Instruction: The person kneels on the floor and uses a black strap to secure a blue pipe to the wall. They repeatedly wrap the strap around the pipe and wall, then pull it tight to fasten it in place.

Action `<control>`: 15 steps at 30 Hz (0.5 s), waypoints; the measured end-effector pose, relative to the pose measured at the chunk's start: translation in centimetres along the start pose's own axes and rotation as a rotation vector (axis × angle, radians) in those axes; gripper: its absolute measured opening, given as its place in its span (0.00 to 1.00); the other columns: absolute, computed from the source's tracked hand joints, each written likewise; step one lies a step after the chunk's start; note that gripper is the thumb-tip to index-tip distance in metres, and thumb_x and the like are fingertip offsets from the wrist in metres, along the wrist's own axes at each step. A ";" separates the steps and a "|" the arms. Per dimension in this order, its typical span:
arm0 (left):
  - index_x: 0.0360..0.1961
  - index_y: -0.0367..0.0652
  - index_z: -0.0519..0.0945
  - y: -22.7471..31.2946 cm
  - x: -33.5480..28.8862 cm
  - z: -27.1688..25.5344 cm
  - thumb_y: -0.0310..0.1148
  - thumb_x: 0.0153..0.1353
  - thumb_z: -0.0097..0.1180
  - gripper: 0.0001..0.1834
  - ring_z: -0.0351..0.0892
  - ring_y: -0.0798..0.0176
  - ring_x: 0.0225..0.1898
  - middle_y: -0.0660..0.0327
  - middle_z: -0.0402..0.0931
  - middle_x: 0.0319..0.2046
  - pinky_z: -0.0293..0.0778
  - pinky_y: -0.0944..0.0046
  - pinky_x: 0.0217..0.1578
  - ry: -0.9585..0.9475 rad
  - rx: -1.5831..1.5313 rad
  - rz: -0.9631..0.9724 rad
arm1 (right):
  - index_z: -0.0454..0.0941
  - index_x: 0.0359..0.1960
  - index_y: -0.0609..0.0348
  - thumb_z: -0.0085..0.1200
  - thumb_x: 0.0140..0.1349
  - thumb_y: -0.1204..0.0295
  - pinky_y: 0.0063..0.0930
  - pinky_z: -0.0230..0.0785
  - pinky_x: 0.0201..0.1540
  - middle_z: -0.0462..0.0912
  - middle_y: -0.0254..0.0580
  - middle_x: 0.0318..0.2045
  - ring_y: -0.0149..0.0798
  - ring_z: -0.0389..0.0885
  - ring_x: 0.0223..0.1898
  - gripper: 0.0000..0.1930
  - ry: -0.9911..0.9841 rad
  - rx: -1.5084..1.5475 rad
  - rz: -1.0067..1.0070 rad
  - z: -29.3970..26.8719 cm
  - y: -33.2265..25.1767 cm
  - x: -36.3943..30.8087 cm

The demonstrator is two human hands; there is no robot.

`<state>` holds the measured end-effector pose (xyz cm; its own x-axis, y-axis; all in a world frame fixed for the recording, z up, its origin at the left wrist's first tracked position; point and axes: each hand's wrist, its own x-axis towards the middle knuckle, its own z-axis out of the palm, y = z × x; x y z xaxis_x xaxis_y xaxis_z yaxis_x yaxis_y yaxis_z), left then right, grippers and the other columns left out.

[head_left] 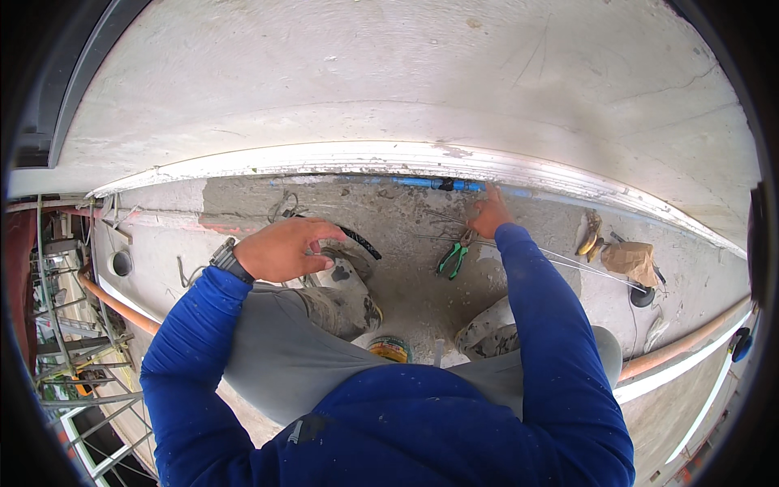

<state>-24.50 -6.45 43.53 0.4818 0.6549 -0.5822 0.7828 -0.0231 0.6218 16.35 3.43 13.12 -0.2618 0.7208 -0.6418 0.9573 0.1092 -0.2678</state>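
Note:
My left hand (286, 248) hovers over the concrete floor beside my left boot (345, 296), fingers apart and nothing between them. A black curved strip (362, 243) lies just past its fingertips. My right hand (490, 213) reaches to the foot of the wall, its index finger stretched out to a blue pipe (406, 182); whether it touches the pipe I cannot tell. Left of that finger, a black fitting (445, 184) sits on the pipe. Green-handled pliers (454, 258) lie on the floor just below my right hand. Thin metal rods (568, 261) pass under my right forearm.
A small can (390, 349) stands between my boots. To the right lie a crumpled brown paper bag (628, 260) and a yellowish-brown object (589, 232). A white ledge (365, 154) runs along the wall. Scaffold poles (50, 325) and an orange pipe (122, 305) border the left.

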 end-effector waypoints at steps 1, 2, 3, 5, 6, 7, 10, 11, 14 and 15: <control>0.65 0.42 0.78 0.0 0.0 0.0 0.37 0.68 0.65 0.25 0.84 0.46 0.51 0.51 0.81 0.56 0.80 0.51 0.52 -0.002 -0.001 -0.008 | 0.79 0.70 0.50 0.66 0.62 0.50 0.47 0.45 0.84 0.36 0.51 0.86 0.58 0.34 0.85 0.35 -0.003 -0.002 0.003 -0.1 0.0 0.0; 0.65 0.43 0.78 0.0 0.1 -0.1 0.35 0.67 0.66 0.26 0.84 0.49 0.50 0.51 0.80 0.58 0.81 0.52 0.52 -0.007 0.015 -0.010 | 0.79 0.70 0.50 0.66 0.62 0.50 0.47 0.45 0.84 0.36 0.50 0.86 0.58 0.34 0.85 0.35 -0.007 -0.001 0.006 -0.1 0.0 0.0; 0.66 0.44 0.78 0.0 0.1 -0.1 0.34 0.67 0.66 0.27 0.84 0.52 0.50 0.52 0.80 0.59 0.81 0.52 0.52 -0.012 0.031 -0.012 | 0.79 0.70 0.49 0.66 0.62 0.50 0.47 0.45 0.84 0.36 0.50 0.86 0.58 0.34 0.86 0.35 -0.011 0.000 0.009 -0.2 -0.1 0.0; 0.67 0.45 0.78 0.0 0.1 -0.1 0.33 0.66 0.67 0.28 0.85 0.54 0.49 0.52 0.80 0.61 0.82 0.53 0.53 -0.016 0.042 -0.010 | 0.79 0.71 0.49 0.66 0.63 0.49 0.47 0.45 0.84 0.36 0.50 0.86 0.57 0.34 0.86 0.35 -0.013 0.001 0.012 -0.1 0.0 -0.1; 0.67 0.45 0.78 0.0 0.1 -0.1 0.33 0.66 0.67 0.28 0.85 0.54 0.49 0.52 0.80 0.60 0.82 0.53 0.53 -0.013 0.036 -0.006 | 0.79 0.71 0.49 0.66 0.63 0.49 0.47 0.45 0.84 0.36 0.50 0.86 0.57 0.33 0.86 0.35 -0.012 0.000 0.011 -0.1 0.0 0.0; 0.67 0.45 0.78 0.0 0.1 -0.1 0.33 0.66 0.67 0.28 0.85 0.54 0.49 0.52 0.81 0.60 0.82 0.53 0.53 -0.011 0.030 -0.001 | 0.79 0.71 0.48 0.65 0.63 0.49 0.47 0.45 0.84 0.35 0.50 0.86 0.57 0.33 0.86 0.35 -0.010 -0.001 0.011 -0.1 0.0 0.0; 0.67 0.45 0.78 0.1 0.2 -0.2 0.34 0.66 0.67 0.28 0.85 0.54 0.49 0.51 0.81 0.60 0.82 0.53 0.53 -0.021 0.036 0.004 | 0.78 0.71 0.49 0.65 0.63 0.48 0.47 0.45 0.84 0.36 0.49 0.86 0.57 0.33 0.86 0.36 -0.012 0.003 0.012 0.0 0.1 0.0; 0.67 0.44 0.78 0.1 0.2 -0.2 0.34 0.67 0.67 0.28 0.85 0.54 0.49 0.51 0.80 0.60 0.82 0.53 0.53 -0.026 0.039 -0.003 | 0.78 0.71 0.49 0.65 0.63 0.48 0.47 0.45 0.84 0.36 0.50 0.86 0.57 0.34 0.86 0.36 -0.009 -0.003 0.012 0.0 0.1 0.1; 0.67 0.44 0.78 0.0 0.3 0.0 0.34 0.67 0.66 0.27 0.85 0.54 0.50 0.51 0.80 0.61 0.82 0.53 0.53 -0.037 0.043 -0.014 | 0.78 0.71 0.49 0.65 0.63 0.48 0.47 0.45 0.84 0.36 0.50 0.86 0.57 0.34 0.86 0.36 -0.004 -0.016 0.009 0.1 0.0 0.1; 0.67 0.44 0.78 -0.1 0.3 0.1 0.34 0.67 0.66 0.27 0.86 0.54 0.50 0.51 0.80 0.61 0.82 0.53 0.53 -0.037 0.041 -0.008 | 0.78 0.71 0.49 0.65 0.63 0.48 0.47 0.45 0.84 0.36 0.50 0.86 0.57 0.34 0.86 0.36 -0.005 -0.014 0.009 0.1 0.0 0.0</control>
<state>-24.35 -6.31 43.26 0.4886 0.6271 -0.6067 0.8019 -0.0488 0.5954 16.36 3.39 13.04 -0.2535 0.7186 -0.6476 0.9613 0.1125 -0.2515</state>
